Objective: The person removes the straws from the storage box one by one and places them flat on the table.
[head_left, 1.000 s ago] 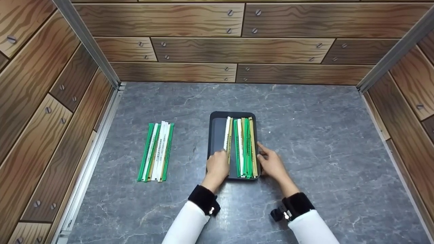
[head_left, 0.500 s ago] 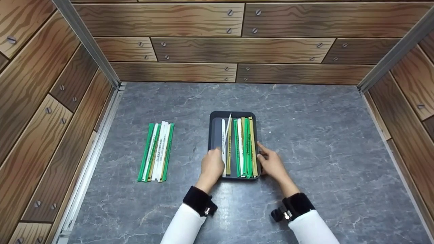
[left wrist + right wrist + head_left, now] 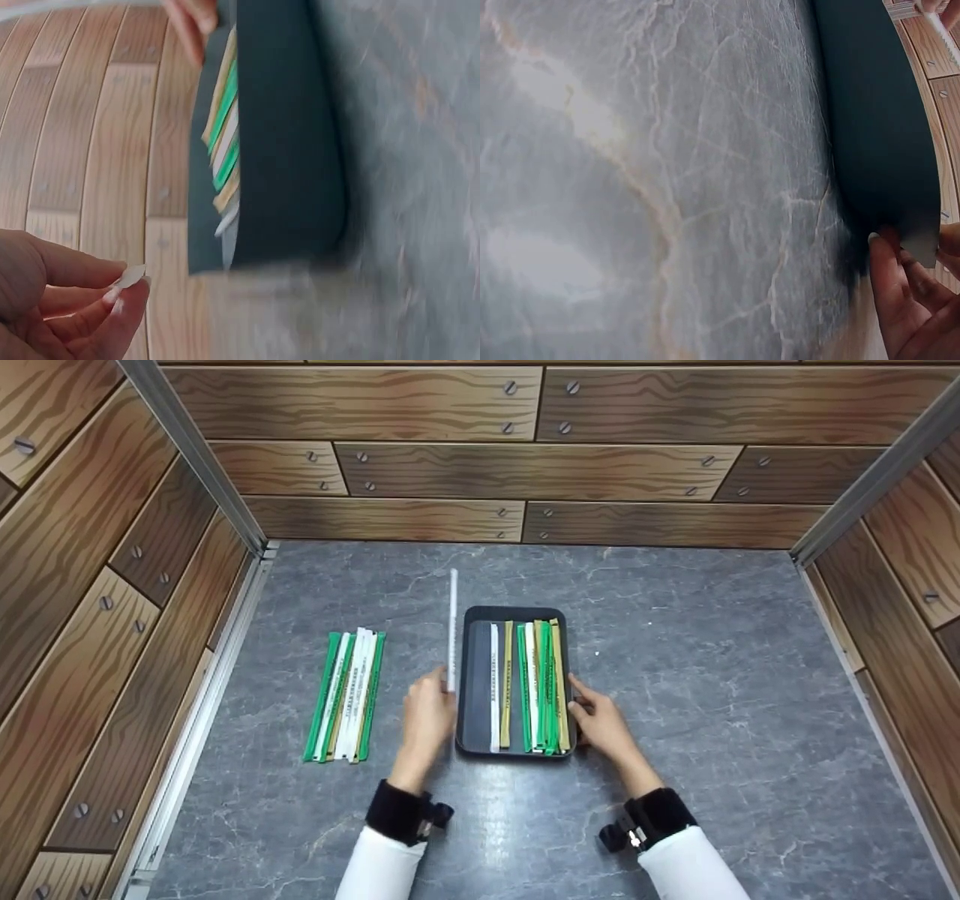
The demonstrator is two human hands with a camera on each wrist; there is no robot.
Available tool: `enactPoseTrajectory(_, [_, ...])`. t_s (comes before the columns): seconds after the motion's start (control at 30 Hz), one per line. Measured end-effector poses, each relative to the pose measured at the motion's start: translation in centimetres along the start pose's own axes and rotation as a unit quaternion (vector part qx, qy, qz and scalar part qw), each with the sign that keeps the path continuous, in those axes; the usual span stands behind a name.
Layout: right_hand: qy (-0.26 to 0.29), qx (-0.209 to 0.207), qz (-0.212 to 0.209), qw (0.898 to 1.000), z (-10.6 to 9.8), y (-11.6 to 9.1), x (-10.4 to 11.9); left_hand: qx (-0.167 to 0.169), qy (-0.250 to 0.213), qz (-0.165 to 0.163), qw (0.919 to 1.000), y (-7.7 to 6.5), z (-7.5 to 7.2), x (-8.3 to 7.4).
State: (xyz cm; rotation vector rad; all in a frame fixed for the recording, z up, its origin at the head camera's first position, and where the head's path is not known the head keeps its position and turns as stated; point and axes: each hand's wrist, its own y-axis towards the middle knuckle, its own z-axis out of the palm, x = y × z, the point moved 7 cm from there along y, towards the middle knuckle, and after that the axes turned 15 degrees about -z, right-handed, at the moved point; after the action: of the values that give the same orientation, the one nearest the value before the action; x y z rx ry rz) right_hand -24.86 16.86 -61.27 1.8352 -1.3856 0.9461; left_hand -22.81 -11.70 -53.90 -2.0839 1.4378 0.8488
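Observation:
My left hand (image 3: 427,709) pinches a white paper-wrapped straw (image 3: 453,622) between thumb and fingers, just left of the dark tray (image 3: 474,690). The straw points away from me; in the left wrist view its white end (image 3: 132,277) shows at the fingertips. My right hand (image 3: 600,720) holds the tray's right wall, fingers against the outside and thumb at the rim, as the right wrist view shows. Inside the tray lie one white straw (image 3: 494,690), a tan straw (image 3: 507,690) beside it, and a bunch of green, white and tan straws (image 3: 541,690) along the right side.
To the left, a row of green, white and tan wrapped straws (image 3: 345,697) lies on the grey marbled tabletop (image 3: 712,660). Wood-patterned walls (image 3: 480,472) with metal corner posts (image 3: 202,465) enclose the back and both sides.
My left hand has lifted a white straw out of the tray and carried it left past the rim. Another white straw stays in the tray. The right hand has stayed at the tray's side.

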Motion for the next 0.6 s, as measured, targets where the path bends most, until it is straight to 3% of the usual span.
enactPoseTrajectory(0.23, [0.020,0.000,0.005,1.000,-0.1,0.1,-0.2,-0.048,-0.020,-0.044,0.9977,1.0,-3.6,4.3])
enactPoseTrajectory(0.43, [0.014,0.002,0.009,1.000,0.0,0.0,-0.2,-0.080,0.021,-0.105,0.9910,0.8,-5.9,9.4])
enactPoseTrajectory(0.6, [0.009,0.003,0.008,1.000,0.1,-0.1,-0.2,-0.075,0.048,-0.173,0.9808,0.3,-7.2,13.4])
